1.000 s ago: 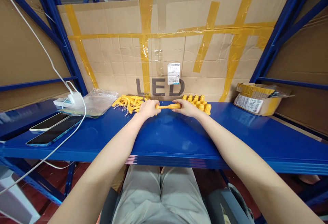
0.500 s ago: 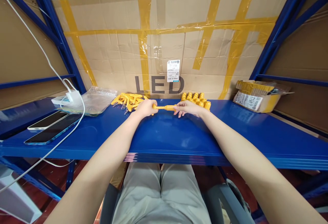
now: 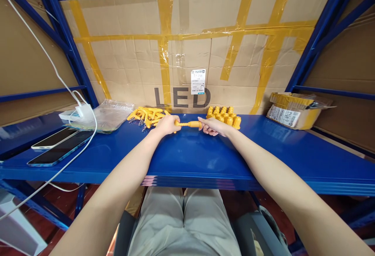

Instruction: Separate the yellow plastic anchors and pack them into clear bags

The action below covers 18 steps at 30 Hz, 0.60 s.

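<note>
My left hand (image 3: pixel 167 125) is closed around the handle end of a yellow plastic T-handled piece, most of the handle being hidden by the fingers. Its thin ridged shaft (image 3: pixel 184 123) points right, level above the blue shelf. At the shaft's right end is a thicker yellow ribbed sleeve (image 3: pixel 193 124). My right hand (image 3: pixel 214 126) pinches the sleeve's far end between thumb and fingers, the other fingers curled under. A pile of similar yellow T-handled pieces (image 3: pixel 149 114) with small metal chains lies behind my left hand. Several yellow ribbed sleeves (image 3: pixel 228 118) stand upright in rows behind my right hand.
Two phones (image 3: pixel 60 146) and a clear plastic bag (image 3: pixel 109 114) lie on the left, near a white charger (image 3: pixel 83 109) whose cable hangs over the shelf edge. A small open carton (image 3: pixel 288 111) sits at right. A large taped cardboard sheet (image 3: pixel 134 64) stands behind the blue shelf (image 3: pixel 187 154).
My right hand's fingers have curled in and its grip has shifted at the sleeve's end, so more of the sleeve shows. My left hand has stayed nearly still.
</note>
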{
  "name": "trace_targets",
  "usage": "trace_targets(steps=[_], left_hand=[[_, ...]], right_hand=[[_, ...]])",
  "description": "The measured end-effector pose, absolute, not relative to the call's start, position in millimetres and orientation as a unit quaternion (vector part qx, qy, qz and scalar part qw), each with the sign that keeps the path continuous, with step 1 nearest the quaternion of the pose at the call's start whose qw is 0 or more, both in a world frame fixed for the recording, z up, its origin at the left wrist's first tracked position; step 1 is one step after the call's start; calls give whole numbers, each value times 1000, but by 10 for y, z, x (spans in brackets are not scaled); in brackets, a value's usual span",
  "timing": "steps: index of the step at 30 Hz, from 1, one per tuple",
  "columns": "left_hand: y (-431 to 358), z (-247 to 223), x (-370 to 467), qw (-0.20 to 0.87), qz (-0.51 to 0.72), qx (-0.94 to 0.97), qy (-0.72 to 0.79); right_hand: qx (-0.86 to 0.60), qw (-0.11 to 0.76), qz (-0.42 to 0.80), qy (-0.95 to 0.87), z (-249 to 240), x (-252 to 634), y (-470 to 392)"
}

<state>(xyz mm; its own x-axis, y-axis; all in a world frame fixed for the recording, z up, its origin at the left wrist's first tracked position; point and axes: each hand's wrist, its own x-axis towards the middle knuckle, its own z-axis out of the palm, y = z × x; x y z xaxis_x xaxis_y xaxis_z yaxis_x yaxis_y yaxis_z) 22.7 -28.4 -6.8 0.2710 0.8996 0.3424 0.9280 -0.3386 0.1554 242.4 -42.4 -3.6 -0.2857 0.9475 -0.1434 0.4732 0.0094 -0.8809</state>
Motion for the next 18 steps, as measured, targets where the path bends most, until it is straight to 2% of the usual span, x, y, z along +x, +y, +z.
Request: trace_targets(steps=[18], left_hand=[[-290, -56, 229, 47, -194, -791, -579]], right_hand=[[-482, 276, 476, -682, -63, 2508, -396]])
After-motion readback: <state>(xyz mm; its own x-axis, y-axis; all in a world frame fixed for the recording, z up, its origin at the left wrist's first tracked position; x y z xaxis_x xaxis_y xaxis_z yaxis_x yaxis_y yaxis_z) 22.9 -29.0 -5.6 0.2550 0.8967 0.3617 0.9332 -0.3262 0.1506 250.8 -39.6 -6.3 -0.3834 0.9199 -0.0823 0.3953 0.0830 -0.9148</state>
